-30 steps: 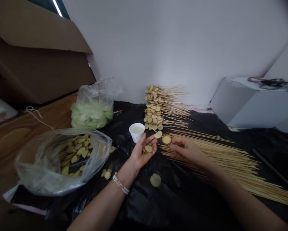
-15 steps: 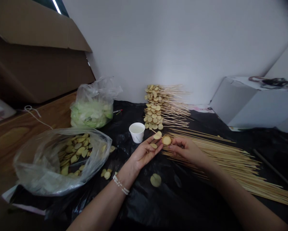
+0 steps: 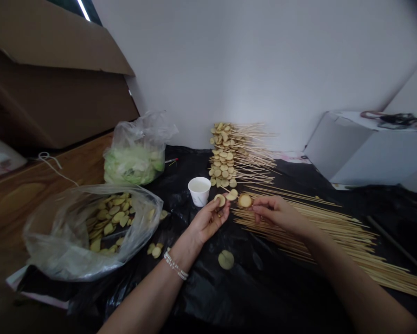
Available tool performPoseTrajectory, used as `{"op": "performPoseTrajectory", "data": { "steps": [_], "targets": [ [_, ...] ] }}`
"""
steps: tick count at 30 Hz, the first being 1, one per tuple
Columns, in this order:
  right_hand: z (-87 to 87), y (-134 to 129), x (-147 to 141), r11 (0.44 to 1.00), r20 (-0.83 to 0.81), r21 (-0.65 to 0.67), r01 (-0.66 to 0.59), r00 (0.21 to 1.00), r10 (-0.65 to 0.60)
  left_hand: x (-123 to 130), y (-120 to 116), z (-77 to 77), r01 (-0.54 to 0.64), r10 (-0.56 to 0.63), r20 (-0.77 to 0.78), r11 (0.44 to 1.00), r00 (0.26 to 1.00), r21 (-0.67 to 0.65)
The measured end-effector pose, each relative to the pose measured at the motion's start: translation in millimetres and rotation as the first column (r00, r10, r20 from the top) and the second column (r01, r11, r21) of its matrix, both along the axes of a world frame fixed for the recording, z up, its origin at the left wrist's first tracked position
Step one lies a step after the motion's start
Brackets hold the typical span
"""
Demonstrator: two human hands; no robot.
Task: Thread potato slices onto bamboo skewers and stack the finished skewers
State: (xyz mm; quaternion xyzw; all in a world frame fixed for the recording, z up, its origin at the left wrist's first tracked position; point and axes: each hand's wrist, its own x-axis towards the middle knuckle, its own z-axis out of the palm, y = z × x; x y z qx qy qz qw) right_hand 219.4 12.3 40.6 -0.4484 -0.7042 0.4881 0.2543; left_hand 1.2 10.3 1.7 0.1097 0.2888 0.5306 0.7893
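Round potato slice (image 3: 245, 201), brown-rimmed, pinched in right hand (image 3: 276, 213); left hand (image 3: 208, 222) holds another slice (image 3: 220, 200).

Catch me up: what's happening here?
One person works bare-handed. The right hand pinches a bamboo skewer carrying round potato slices; the left hand holds a slice beside it. Loaded skewers stack ahead, loose skewers lie to the right, and a plastic bag of slices sits left.

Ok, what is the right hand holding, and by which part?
The right hand pinches a bamboo skewer by its shaft, just behind a threaded potato slice.
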Motion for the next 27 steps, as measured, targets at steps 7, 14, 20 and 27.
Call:
{"op": "performPoseTrajectory", "data": {
  "steps": [7, 14, 20, 27],
  "targets": [
    [0.1, 5, 10, 0.999, 0.093, 0.007, -0.049, 0.994, 0.048, -2, 4, -3.7, -0.083, 0.084, -0.089, 0.996, 0.993, 0.02],
    [3.7, 8, 18, 0.987, 0.167, 0.111, -0.118, 0.981, 0.098, -1, 4, -0.7, -0.16, 0.156, -0.058, 0.984, 0.986, -0.08],
    [0.7, 11, 22, 0.985, 0.199, 0.113, -0.129, 0.974, 0.105, 0, 4, 1.7, -0.182, 0.175, -0.072, 0.978, 0.982, -0.105],
    [1.5, 11, 22, 0.983, 0.199, 0.136, -0.126, 0.975, 0.097, 0, 4, 2.9, -0.204, 0.197, -0.068, 0.973, 0.978, -0.108]
  ]
}}
